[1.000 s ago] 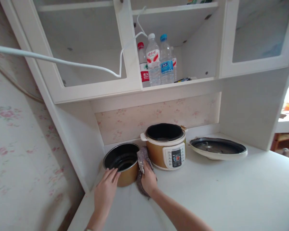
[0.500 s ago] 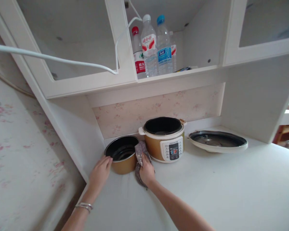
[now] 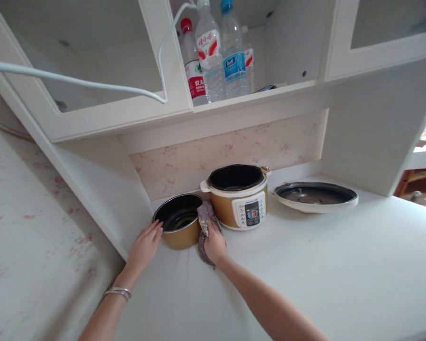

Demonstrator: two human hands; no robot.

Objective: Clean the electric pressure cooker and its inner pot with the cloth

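Observation:
A gold inner pot (image 3: 179, 240) with a black inside stands upright on the white counter. At its left rim is my left hand (image 3: 146, 244), fingers bent against the edge and gripping it; the thumb is hard to see. My right hand (image 3: 214, 241) is closed on a grey-brown cloth (image 3: 205, 213), which is pressed to the right side of the pot. Just right of the cloth sits the gold and white electric pressure cooker (image 3: 225, 206), lidless, its black opening facing up and its control panel facing me.
An upturned cooker lid (image 3: 335, 207) lies right of the cooker on the counter (image 3: 305, 274). Several plastic bottles (image 3: 211, 61) stand on the open shelf overhead. A white cable (image 3: 92, 84) hangs across the upper left, before a cabinet door (image 3: 128, 111). Side panels bound the counter.
The view has tilted slightly, so everything sits a little higher and further left. Both hands stay at the pot, the right one still with the cloth against its side.

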